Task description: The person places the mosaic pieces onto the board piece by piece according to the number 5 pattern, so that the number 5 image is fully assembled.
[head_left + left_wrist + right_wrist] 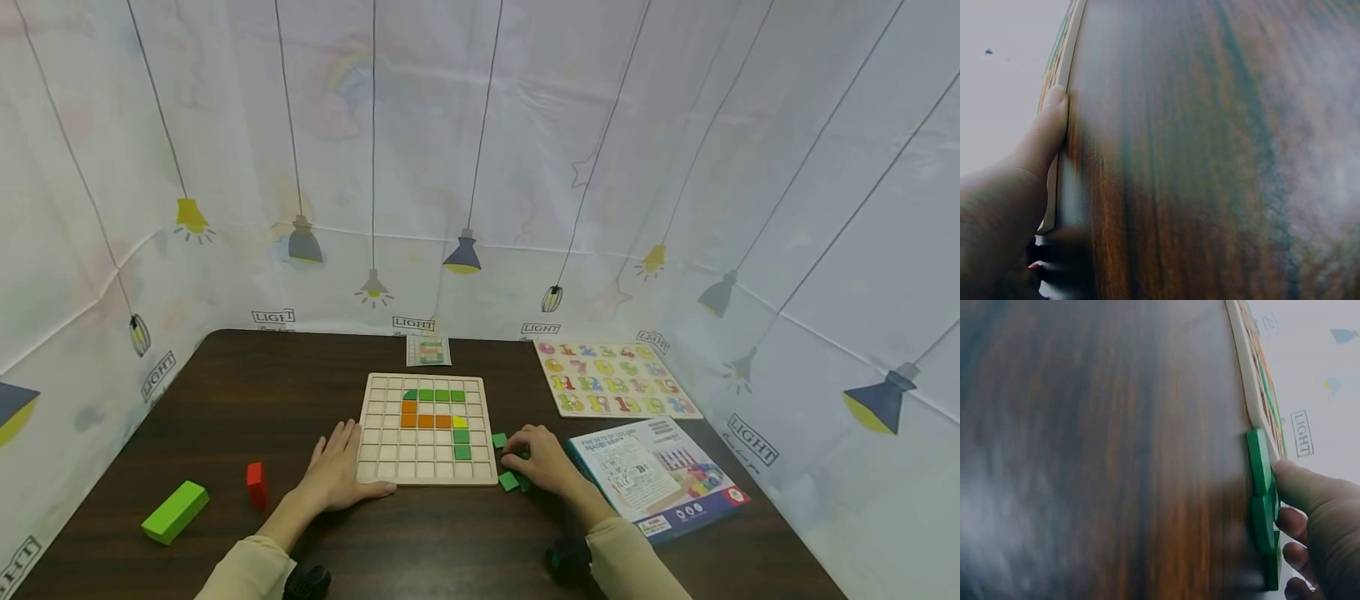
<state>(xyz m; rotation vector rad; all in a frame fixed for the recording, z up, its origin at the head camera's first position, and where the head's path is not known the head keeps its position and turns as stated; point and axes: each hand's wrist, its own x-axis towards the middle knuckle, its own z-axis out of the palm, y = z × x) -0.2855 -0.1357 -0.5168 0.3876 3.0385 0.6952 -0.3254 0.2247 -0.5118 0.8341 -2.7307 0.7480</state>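
Observation:
A pale wooden grid board (pixel 390 478) lies on the dark table, with green, orange and yellow tiles set in some squares. My left hand (pixel 335 468) rests at its lower left corner, fingers spread along the side and the thumb (pixel 1055 100) against the near edge. To the right of the board, my right hand (pixel 542 457) reaches with curled fingers among several loose green tiles (pixel 508 481). In the right wrist view its thumb is close beside these green tiles (pixel 1260 462); I cannot tell whether it pinches one.
A small pattern card (pixel 429 351) lies behind the board. At right are a number board (pixel 615 379) and a boxed set (pixel 660 475). On the left stand a light green block (pixel 176 512) and a red block (pixel 257 485). A printed curtain encloses the table.

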